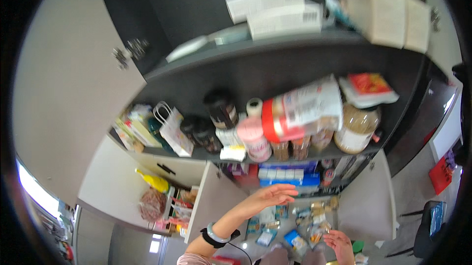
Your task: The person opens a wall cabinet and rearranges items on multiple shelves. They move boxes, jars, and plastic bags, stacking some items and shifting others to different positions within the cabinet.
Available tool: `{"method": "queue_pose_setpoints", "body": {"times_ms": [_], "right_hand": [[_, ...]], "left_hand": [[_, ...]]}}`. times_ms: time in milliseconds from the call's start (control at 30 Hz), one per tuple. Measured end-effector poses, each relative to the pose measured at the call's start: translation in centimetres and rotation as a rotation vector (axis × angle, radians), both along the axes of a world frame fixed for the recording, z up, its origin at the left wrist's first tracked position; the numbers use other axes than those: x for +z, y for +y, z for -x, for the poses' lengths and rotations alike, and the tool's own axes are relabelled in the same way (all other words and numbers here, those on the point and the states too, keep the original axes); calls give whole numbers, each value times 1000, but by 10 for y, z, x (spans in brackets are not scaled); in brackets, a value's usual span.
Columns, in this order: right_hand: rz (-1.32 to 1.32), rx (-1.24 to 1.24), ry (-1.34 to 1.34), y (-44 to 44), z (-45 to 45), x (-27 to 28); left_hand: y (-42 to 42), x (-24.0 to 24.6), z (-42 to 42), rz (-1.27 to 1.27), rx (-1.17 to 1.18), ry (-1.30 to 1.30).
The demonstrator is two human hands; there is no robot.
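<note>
My left hand (271, 195) is held out in front of the lower cabinet, palm partly turned away, with nothing in it. Its wrist carries a black strap and a pale bangle. Lower and to the right, my right hand (338, 242) hovers over packets on the floor, its fingers loosely bent and apart from them. Above my hands, a dark shelf (210, 157) holds a pink jar (255, 143), a black canister (221, 112), a white paper bag (177, 132) and a large glass jar of brown contents (357, 128). A red-ended plastic package (300, 112) lies across smaller jars. Motion blurs many details.
White boxes (284, 21) stand on the upper shelf. Cabinet doors (66, 80) (367, 198) hang open on both sides. An open drawer (199, 206) juts out at left, near a yellow bottle (155, 182). Several packets (295, 237) lie on the floor; a dark chair (427, 235) stands right.
</note>
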State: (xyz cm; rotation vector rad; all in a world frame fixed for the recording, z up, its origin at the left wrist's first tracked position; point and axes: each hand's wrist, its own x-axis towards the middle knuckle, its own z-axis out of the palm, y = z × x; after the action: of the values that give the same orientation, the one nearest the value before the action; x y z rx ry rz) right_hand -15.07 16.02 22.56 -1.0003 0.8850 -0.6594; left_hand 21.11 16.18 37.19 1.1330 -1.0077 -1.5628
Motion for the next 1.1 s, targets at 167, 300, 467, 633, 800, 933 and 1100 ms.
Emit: {"method": "queue_pose_setpoints", "body": {"times_ms": [167,300,467,633,800,933,1100], "right_hand": [[-117,-148,-208,0,46,57],[-124,-213,-283,6,74,78],[-162,-280,-318,13,98,88],[-112,-340,-379,18,114,95],[-140,-399,-362,7,123,95],[-135,-429,-320,-8,115,93],[-119,-318,-354,-28,93,96]], "left_hand": [[-33,182,7,836,454,-321],[-113,267,-13,1109,971,-1120],[-195,308,-62,651,1105,-737],[-215,306,-86,551,757,-149],[-208,323,-94,346,541,-8],[-208,343,-106,146,404,0],[-216,346,-105,90,471,-30]]}}
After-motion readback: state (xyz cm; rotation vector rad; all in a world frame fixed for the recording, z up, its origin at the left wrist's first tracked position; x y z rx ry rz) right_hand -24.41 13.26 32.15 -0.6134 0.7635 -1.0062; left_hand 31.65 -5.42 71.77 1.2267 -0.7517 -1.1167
